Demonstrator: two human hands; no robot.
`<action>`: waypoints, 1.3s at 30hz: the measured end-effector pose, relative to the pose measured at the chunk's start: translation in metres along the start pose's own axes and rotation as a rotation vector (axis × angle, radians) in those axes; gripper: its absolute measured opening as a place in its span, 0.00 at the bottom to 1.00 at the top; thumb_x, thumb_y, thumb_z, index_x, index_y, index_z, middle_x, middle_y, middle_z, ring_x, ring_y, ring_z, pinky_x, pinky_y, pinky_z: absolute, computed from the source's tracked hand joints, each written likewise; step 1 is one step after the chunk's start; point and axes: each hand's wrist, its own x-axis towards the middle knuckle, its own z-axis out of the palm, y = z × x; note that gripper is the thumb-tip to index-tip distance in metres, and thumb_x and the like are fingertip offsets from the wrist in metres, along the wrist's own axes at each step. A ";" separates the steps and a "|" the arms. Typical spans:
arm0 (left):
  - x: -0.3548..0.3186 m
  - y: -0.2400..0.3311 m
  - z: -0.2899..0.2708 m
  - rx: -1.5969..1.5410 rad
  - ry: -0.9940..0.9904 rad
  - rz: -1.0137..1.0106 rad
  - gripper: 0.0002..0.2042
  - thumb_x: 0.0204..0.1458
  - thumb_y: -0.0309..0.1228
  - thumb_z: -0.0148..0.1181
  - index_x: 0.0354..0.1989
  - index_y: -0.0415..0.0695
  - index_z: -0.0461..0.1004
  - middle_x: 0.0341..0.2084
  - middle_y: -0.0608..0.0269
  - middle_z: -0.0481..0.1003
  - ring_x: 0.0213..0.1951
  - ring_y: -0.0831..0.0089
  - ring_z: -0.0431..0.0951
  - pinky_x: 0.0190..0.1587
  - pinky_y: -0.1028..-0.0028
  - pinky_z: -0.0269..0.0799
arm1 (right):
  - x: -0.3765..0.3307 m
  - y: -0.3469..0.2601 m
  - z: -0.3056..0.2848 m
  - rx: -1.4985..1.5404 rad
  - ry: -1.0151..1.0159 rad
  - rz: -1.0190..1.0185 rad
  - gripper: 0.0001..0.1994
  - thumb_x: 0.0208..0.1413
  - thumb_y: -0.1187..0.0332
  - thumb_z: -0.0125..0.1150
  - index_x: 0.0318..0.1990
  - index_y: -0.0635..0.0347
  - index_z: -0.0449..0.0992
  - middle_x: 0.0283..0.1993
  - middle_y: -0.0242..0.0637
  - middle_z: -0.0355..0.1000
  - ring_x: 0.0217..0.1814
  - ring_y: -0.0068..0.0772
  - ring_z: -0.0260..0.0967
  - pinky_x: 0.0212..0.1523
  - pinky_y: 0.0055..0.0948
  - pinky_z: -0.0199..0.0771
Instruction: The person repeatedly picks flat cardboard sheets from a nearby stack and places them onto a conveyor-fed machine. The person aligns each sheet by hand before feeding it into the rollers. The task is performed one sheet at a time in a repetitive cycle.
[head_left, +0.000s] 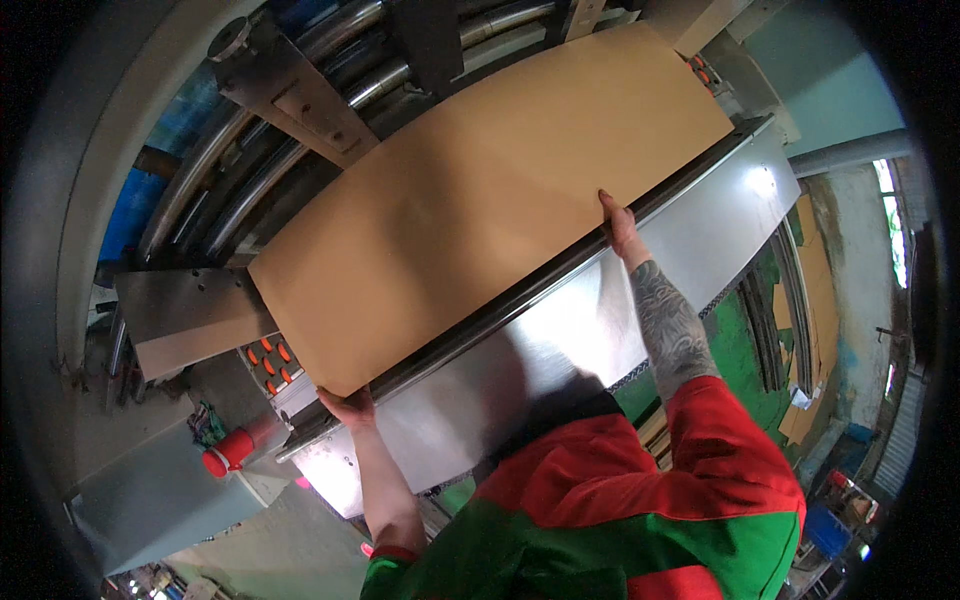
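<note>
The person wears a shirt (610,555) made in two strong colours, red and green, which meet in large blocks. A wide red part crosses the upper portion in view, green cloth lies below it, and one more red patch shows near the lower edge. The right sleeve (705,425) is red and short, with a loose, folded look. The left sleeve (388,568) is green with a red border. On the right forearm there is a dense dark tattoo (672,320) of curved, flowing lines. Both hands are bare.
</note>
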 end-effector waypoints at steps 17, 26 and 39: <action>-0.002 -0.034 0.037 -0.345 0.196 -0.010 0.36 0.63 0.63 0.40 0.73 0.54 0.68 0.72 0.56 0.66 0.74 0.48 0.62 0.70 0.31 0.56 | 0.043 -0.036 -0.030 0.475 0.227 -0.059 0.46 0.69 0.26 0.24 0.82 0.48 0.50 0.86 0.36 0.47 0.85 0.52 0.46 0.79 0.62 0.47; 0.032 -0.048 0.001 -0.189 -0.219 0.025 0.36 0.64 0.63 0.41 0.72 0.51 0.67 0.69 0.57 0.70 0.69 0.46 0.69 0.66 0.32 0.65 | 0.086 -0.024 -0.043 0.600 0.220 -0.170 0.45 0.70 0.27 0.29 0.79 0.55 0.58 0.82 0.39 0.56 0.82 0.52 0.53 0.77 0.48 0.58; 0.004 -0.032 0.031 -0.242 0.180 0.027 0.36 0.62 0.63 0.41 0.72 0.55 0.68 0.70 0.60 0.69 0.72 0.49 0.65 0.69 0.31 0.60 | 0.066 -0.045 -0.047 0.383 0.215 -0.086 0.45 0.68 0.26 0.23 0.81 0.45 0.54 0.85 0.33 0.50 0.85 0.47 0.48 0.79 0.53 0.53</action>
